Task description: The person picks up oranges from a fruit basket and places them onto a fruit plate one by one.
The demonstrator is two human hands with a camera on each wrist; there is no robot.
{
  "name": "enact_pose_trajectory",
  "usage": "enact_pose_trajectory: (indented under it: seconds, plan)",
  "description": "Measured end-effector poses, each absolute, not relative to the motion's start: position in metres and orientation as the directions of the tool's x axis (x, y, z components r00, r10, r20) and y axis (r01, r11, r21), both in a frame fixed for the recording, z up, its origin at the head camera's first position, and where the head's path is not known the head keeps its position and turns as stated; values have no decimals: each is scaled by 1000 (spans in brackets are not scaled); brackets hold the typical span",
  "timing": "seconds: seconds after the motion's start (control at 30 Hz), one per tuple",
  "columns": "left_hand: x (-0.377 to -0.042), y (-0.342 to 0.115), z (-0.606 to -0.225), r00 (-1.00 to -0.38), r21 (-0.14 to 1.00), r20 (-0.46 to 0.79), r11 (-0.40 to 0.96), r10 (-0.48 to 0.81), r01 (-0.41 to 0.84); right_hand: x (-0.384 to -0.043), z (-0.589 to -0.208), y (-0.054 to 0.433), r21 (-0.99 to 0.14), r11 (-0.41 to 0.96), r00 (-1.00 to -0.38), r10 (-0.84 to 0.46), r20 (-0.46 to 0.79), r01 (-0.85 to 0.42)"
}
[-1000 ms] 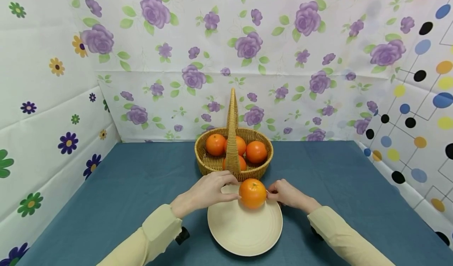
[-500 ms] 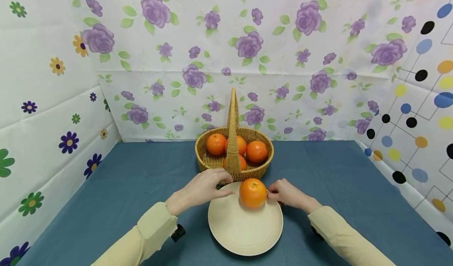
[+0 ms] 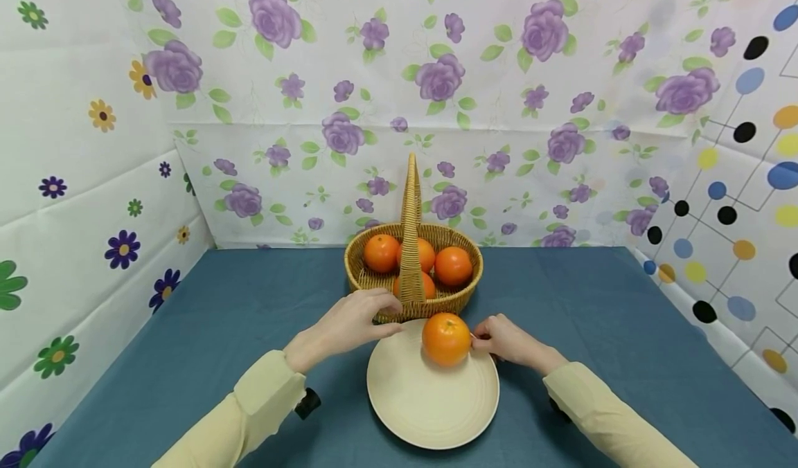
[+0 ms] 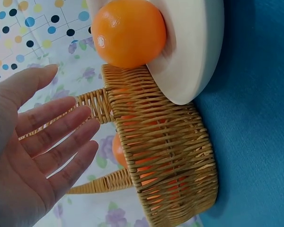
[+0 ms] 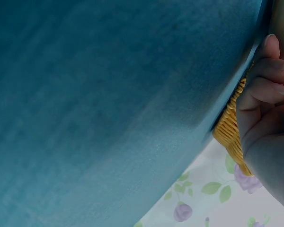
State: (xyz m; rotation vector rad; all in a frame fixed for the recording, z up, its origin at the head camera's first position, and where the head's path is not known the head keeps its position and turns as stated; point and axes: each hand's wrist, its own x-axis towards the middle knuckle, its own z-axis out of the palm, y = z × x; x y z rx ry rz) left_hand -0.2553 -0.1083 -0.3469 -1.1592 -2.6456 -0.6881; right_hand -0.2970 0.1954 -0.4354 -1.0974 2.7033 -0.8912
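Observation:
A single orange rests on the far part of a round cream plate. My right hand pinches the plate's right rim beside this orange; in the right wrist view its fingers are curled. To the left, my left hand is held apart from the orange, just off the plate's far left rim. The left wrist view shows that hand's palm and loosely spread fingers with nothing in them. Directly behind the plate stands a wicker basket with several oranges inside, partly hidden by its tall handle.
A blue cloth covers the table. Behind it hangs a rose-patterned curtain, with a flowered sheet at the left and a dotted sheet at the right. The plate's far edge lies close against the basket.
My left hand has let go of the orange and drawn away to the left. The orange stays on the plate, and my right hand keeps its place at the rim.

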Motion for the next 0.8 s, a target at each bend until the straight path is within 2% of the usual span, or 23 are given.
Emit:
enact_pose_trajectory:
  seconds: [0.5, 0.8]
  plan:
    - [-259, -116, -343, -695, 333, 365, 610, 619, 719, -297, -435, 195, -546, 573, -739, -661, 131, -610]
    - [-264, -118, -343, -682, 336, 400, 594, 613, 731, -296, -434, 195, -553, 576, -743, -659, 122, -602]
